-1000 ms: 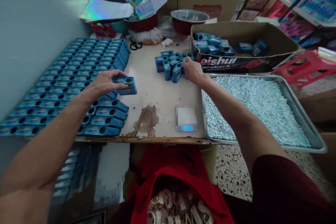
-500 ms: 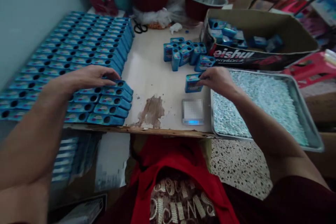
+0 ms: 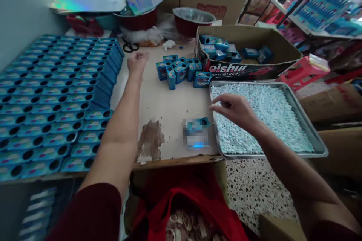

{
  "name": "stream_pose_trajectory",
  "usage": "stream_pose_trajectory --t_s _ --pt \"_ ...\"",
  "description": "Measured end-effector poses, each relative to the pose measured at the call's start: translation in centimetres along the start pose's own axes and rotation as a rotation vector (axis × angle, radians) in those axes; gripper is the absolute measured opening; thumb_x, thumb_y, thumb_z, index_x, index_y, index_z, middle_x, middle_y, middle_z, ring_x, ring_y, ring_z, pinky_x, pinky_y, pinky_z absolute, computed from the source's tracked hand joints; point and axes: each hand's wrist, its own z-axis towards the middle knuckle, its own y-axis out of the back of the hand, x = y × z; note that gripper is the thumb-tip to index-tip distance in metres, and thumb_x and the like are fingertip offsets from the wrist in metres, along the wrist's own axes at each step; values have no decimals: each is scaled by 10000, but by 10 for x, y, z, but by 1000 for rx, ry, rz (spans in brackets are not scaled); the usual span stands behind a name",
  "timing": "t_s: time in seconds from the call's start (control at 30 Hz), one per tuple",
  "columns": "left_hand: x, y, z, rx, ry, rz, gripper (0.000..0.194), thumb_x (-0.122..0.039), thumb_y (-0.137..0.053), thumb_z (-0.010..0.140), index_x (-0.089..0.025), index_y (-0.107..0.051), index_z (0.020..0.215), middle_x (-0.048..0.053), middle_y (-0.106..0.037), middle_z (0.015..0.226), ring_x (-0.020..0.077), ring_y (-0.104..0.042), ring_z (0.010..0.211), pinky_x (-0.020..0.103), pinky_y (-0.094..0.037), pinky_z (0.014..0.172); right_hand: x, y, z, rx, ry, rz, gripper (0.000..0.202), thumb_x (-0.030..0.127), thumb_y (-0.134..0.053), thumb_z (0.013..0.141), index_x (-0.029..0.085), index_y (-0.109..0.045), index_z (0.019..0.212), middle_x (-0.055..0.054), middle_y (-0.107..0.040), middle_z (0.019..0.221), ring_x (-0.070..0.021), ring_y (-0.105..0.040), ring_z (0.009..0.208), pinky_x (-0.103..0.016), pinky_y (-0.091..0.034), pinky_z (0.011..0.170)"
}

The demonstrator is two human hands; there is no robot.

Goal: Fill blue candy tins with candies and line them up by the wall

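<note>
My left hand (image 3: 137,62) is stretched over the back of the table, left of a cluster of small blue boxes (image 3: 181,71). Its fingers look curled, but their grip is too blurred to tell. Over the left edge of a metal tray (image 3: 321,148) hovers my right hand (image 3: 234,109), with thumb and forefinger slightly apart and nothing between them. Pale turquoise-and-white pellets (image 3: 266,116) fill the tray. Near the front edge, one blue box (image 3: 199,123) is on a small pixelated device (image 3: 196,139) with a glowing blue display.
Tight rows of blue boxes (image 3: 51,94) with round dark holes cover the left side. An open carton (image 3: 243,67) with loose boxes stands behind the tray. Black scissors (image 3: 130,47), a plastic bag and a metal bowl (image 3: 194,17) lie farther back.
My right hand has let go of a blue box, now on the device, and moved over the tray's edge. My left hand has left the rows and reached toward the back. The view has shifted.
</note>
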Motion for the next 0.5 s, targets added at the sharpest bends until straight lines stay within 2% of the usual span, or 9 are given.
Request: stream_pose_trajectory --t_s 0.07,0.1,0.13,0.2,0.23,0.3,0.37,0.43,0.5 --pt "19 -13 23 60 121 -65 514 -709 -885 1016 -245 -666 1046 98 -797 1129 287 -789 1187 351 -635 937 -17 6 29 -72 70 -60 241 405 -864 1096 228 -889 1256 -85 -779 1007 -279 -740 898 -436 -609 828" --pt "26 -19 35 124 172 -113 556 -761 -874 1013 -241 -680 1054 116 -806 1163 298 -802 1212 365 -647 955 -26 6 46 -62 118 -108 324 332 -861 1064 231 -855 1372 -134 -813 1207 -333 -789 1081 -486 -669 947" --pt "31 -25 47 204 205 -169 600 -807 -867 1006 -234 -699 1068 138 -814 1195 317 -813 1240 388 -662 980 -34 3 64 -28 167 -164 479 259 -855 1026 236 -803 1501 -179 -791 1435 -391 -780 1301 -554 -686 1095" --pt "37 -42 68 360 233 -256 675 -878 -834 1007 -217 -740 1101 178 -826 1233 362 -830 1277 454 -693 1037 -48 -11 101 56 239 -267 764 162 -815 985 253 -655 1727 -223 -614 1792 -469 -603 1661 -687 -594 1339" --pt "37 -52 77 429 242 -281 699 -897 -803 1024 -206 -761 1123 194 -835 1244 382 -837 1287 492 -705 1063 -53 -20 119 86 262 -297 834 145 -783 997 258 -583 1799 -227 -529 1886 -481 -512 1754 -731 -538 1402" --pt "34 -75 86 567 271 -315 727 -901 -730 1075 -187 -802 1190 212 -858 1265 409 -847 1305 563 -714 1115 -59 -41 153 98 291 -310 837 170 -701 1083 255 -475 1884 -232 -435 1964 -471 -425 1828 -764 -479 1451" --pt "28 -96 83 735 295 -344 743 -887 -667 1117 -178 -827 1269 211 -881 1288 421 -851 1319 618 -707 1166 -60 -63 182 65 288 -320 728 268 -614 1203 238 -443 1910 -238 -435 1968 -455 -408 1844 -759 -439 1480" --pt "21 -111 69 894 291 -359 725 -850 -630 1145 -176 -837 1310 202 -894 1309 426 -848 1337 659 -688 1214 -61 -84 205 16 232 -368 681 435 -588 1273 200 -473 1902 -262 -467 1944 -474 -413 1838 -756 -402 1495" --pt "18 -117 51 949 244 -347 645 -771 -630 1162 -178 -845 1296 188 -896 1328 422 -843 1362 683 -664 1256 -62 -99 220 -30 152 -421 789 625 -621 1264 150 -508 1883 -304 -482 1923 -526 -412 1826 -774 -377 1492"
